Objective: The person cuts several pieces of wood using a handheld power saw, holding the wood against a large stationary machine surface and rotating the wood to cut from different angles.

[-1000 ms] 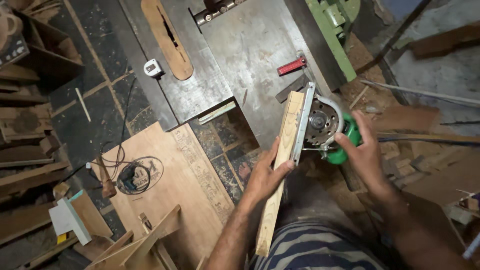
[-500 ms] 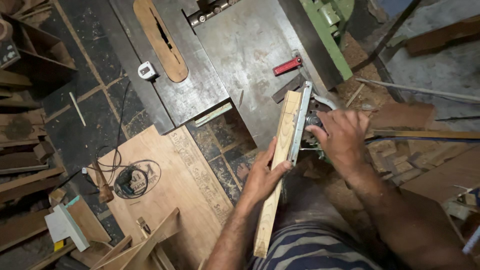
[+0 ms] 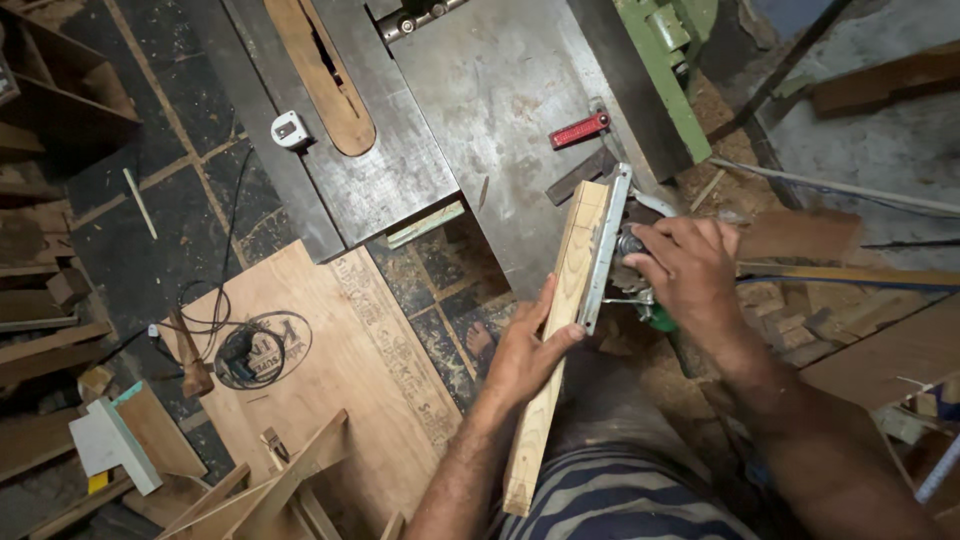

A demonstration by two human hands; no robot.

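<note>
the left hand (image 3: 525, 350) is clamped on a long pale wooden board (image 3: 555, 330), fingers wrapped along its left face and the thumb pressed across its near edge, roughly at mid-length. the board runs from the near centre, by the person's striped garment (image 3: 610, 500), away toward the far right, its far end resting over the edge of the grey metal saw table (image 3: 490, 110). held edge-up, it is slightly tilted.

the right hand (image 3: 690, 265) is closed over the body of a power planer (image 3: 625, 265), fingers curled together on top of it; a green part of the tool shows just below the wrist. the planer's flat metal sole lies touching the right face of the board along its far half. whether the tool is running cannot be told.

on the saw table, a red-handled tool (image 3: 580, 130) lies just beyond the board's far end. a wooden insert plate (image 3: 325, 70) with a slot sits at the far left of the table, and a small white tape measure (image 3: 291, 129) lies beside it. a green machine part (image 3: 660, 70) stands at the table's right edge.

to the near left, a plywood sheet (image 3: 340, 370) lies on the floor, with a coiled black cord (image 3: 245, 350) on it. timber offcuts (image 3: 40, 300) are stacked along the far left side, and wood scraps (image 3: 790, 300) cover the floor at right.
</note>
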